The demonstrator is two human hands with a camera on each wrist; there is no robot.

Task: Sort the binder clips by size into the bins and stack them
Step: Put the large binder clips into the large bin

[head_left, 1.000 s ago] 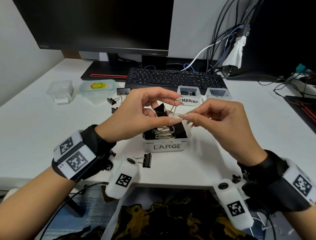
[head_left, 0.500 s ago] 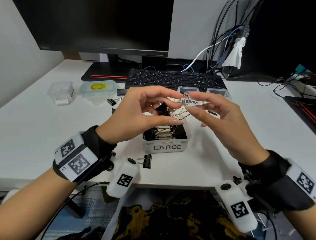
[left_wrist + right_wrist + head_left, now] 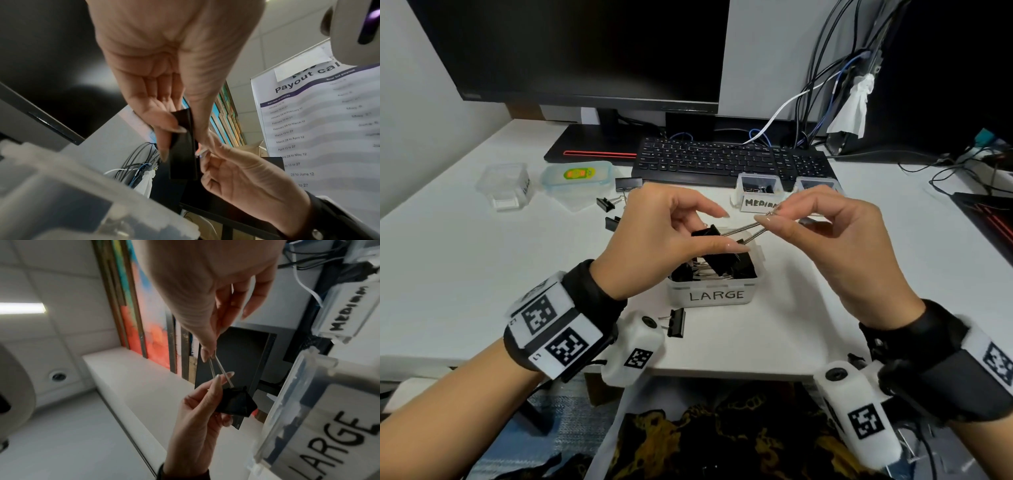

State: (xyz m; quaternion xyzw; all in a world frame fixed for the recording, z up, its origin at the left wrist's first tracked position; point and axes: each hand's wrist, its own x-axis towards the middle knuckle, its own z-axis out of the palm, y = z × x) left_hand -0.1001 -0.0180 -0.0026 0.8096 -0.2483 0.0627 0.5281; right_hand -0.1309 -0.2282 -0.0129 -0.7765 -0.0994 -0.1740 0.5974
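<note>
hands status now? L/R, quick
Left hand: closed, pinching the black body of the binder clip.
Right hand: closed, pinching that clip's wire handles.

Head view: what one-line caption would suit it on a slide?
Left hand holds a black binder clip above the LARGE bin while the right hand pinches its wire handles.

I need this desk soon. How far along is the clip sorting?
Done: several clips lie in the LARGE bin, some in the MEDIUM bin. In hand: left hand grips a large binder clip, right hand pinches its wire handles. Left: loose clips on the desk, bins unstacked.
</note>
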